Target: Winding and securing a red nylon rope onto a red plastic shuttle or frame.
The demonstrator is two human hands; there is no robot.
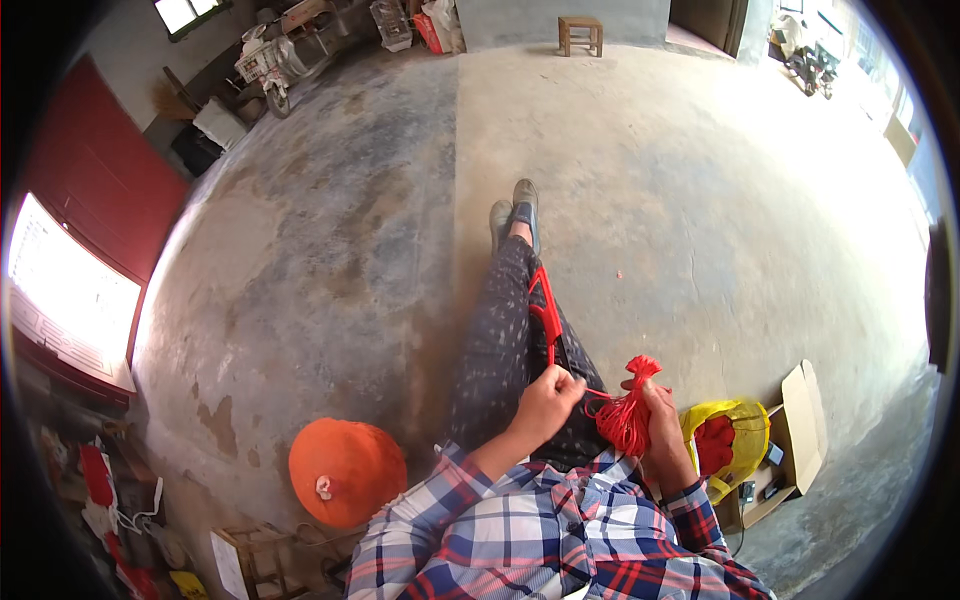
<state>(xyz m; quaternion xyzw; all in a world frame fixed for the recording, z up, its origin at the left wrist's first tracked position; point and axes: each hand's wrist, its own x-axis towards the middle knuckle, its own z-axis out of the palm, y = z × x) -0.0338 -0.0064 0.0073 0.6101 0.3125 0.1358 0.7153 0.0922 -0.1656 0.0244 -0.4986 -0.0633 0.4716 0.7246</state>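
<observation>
I read cord bundle (626, 418) as bright red; loop-handled piece (550, 322) matches it. Shirt (530, 510): plaid, white, navy and red. Trousers (500, 330): dark, scattered with pale flecks. I see plain orange rounded object (352, 465), yellow bag (752, 425) with red contents (714, 440), tan carton (803, 425). Floor (300, 250): grey, mottled with brownish stains on left, paler on right. Large side panel (100, 180): deep red. Stool (580, 22): brown.
</observation>
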